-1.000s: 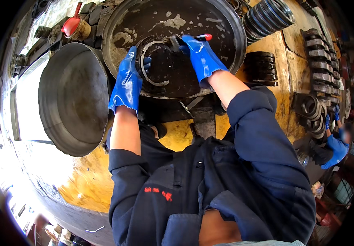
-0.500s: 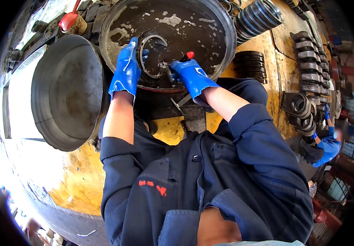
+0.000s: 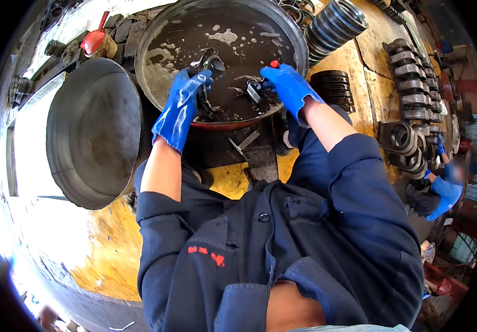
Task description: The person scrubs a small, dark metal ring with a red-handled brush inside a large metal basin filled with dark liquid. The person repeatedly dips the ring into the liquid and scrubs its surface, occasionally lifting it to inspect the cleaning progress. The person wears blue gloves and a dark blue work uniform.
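My left hand, in a blue rubber glove, grips a dark metal ring above the murky liquid in a large round basin. The ring is tilted, and my fingers hide part of it. To its right, my right hand, gloved alike, is closed round what looks like a brush, with a red handle end and a shiny metal band. The brush is apart from the ring, over the basin's near right part. Most of its handle is inside my glove.
A second metal basin leans at the left. Behind it, a red scoop rests on a small tub. Stacked rings and dark rings stand at the right, near crankshaft-like parts. Another person works at far right.
My right hand has moved right with the brush, away from the ring. My left hand has turned the ring from facing me to nearly edge-on. The view has shifted slightly.
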`<state>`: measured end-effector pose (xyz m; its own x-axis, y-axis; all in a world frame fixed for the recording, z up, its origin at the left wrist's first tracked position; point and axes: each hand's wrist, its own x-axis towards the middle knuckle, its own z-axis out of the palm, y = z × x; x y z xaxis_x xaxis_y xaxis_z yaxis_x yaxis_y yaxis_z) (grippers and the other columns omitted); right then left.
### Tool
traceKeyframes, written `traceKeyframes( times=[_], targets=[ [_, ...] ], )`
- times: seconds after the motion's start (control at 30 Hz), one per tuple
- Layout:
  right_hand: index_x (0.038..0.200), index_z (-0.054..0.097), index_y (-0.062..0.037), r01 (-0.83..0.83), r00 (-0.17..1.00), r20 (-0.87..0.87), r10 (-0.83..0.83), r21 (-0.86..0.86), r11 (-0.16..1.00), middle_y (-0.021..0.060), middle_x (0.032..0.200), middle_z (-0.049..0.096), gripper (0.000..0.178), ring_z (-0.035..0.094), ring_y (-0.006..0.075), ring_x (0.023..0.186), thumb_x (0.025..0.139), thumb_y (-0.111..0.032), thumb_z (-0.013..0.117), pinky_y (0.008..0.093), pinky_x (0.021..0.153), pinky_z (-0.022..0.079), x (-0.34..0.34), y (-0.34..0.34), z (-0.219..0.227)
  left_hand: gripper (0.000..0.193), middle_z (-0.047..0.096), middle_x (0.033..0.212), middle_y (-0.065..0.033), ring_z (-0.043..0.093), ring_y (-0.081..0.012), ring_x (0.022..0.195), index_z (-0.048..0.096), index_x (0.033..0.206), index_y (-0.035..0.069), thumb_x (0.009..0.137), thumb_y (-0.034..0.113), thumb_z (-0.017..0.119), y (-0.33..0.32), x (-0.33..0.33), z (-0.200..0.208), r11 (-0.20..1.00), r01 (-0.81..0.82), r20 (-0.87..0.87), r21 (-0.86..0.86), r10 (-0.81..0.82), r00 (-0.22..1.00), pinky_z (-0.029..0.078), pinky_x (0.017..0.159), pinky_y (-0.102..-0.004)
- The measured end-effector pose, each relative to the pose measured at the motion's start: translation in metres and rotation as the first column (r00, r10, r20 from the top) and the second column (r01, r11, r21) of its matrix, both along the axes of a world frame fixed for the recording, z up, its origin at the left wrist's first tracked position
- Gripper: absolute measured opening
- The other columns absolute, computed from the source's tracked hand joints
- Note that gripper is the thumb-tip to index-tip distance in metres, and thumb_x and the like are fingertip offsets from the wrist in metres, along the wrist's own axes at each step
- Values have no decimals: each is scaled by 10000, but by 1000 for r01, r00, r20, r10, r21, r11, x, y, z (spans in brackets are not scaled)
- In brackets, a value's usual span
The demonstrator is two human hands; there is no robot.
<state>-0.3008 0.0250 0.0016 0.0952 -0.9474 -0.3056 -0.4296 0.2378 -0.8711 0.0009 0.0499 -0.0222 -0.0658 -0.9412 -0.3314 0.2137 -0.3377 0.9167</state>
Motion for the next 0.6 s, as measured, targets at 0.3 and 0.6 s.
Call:
traceKeyframes(
  times=[0.3, 0.6],
  targets=[
    [1180, 754, -80, -123, 890, -447, -89, -422, 898, 183, 1120, 762, 423, 716, 379, 1089, 898, -387, 679, 458, 985, 565, 32, 15, 33, 306, 765, 979, -48, 688, -127, 835, 718, 1180, -25, 941, 151, 791, 23, -9, -26, 995, 53, 178, -90, -36, 983, 554, 802, -306],
    [1254, 698, -42, -536, 761, -435, 481, -5, 844, 211, 1181, 738, 636, 702, 418, 1087, 816, -502, 734, 487, 943, 561, 68, 34, 30, 408, 730, 866, -84, 648, -157, 689, 731, 1091, -26, 957, 355, 793, -14, -40, 20, 974, -148, 236, 173, 105, 966, 519, 619, -315]
  ],
)
